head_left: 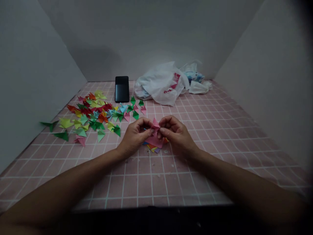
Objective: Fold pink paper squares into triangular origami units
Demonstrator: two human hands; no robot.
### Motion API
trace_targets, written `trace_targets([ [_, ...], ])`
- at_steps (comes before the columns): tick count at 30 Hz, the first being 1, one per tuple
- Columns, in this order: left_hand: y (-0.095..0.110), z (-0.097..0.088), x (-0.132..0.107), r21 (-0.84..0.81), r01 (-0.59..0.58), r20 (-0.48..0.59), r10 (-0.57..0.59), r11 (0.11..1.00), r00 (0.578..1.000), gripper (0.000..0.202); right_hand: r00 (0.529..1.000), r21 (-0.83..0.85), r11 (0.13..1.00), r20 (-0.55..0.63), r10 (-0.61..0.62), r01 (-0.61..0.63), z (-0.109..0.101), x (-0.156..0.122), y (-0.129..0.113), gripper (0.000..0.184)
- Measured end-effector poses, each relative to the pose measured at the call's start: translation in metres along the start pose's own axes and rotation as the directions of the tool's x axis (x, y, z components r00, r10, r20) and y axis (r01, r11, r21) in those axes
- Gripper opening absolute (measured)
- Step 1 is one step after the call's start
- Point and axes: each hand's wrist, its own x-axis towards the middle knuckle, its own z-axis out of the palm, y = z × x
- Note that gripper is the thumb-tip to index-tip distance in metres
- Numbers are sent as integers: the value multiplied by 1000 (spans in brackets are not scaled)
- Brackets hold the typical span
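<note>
I have the left hand (134, 135) and the right hand (178, 134) pinching a small pink folded paper (156, 125) between thumbs and fingers, just above a stack of coloured sheets (155, 141) on the checked cloth (207, 137). Beyond them I see a crumpled white plastic bag (161, 83), its contents hidden from me, near a blue-and-white bundle (195, 77); many folded paper pieces (102, 117) lie spread out to the left.

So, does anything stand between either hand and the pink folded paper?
Nothing visible does: the left hand and right hand both pinch the pink folded paper. The stack of coloured sheets lies beneath, out of the way.
</note>
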Motion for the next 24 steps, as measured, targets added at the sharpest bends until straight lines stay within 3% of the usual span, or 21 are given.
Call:
trace_targets([
  [14, -5, -3, 1, -185, 119, 154, -91, 975, 984, 24, 996, -53, 995, -23, 83, -84, -2, 0, 0, 25],
  [19, -6, -3, 1, -201, 165, 127, -141, 966, 982, 24, 997, -79, 994, -2, 78, -78, 1, -1, -3, 25],
  [24, -5, -3, 2, -113, 91, 85, -81, 989, 993, 24, 998, -163, 985, 24, 59, -54, 1, -2, -6, 22],
])
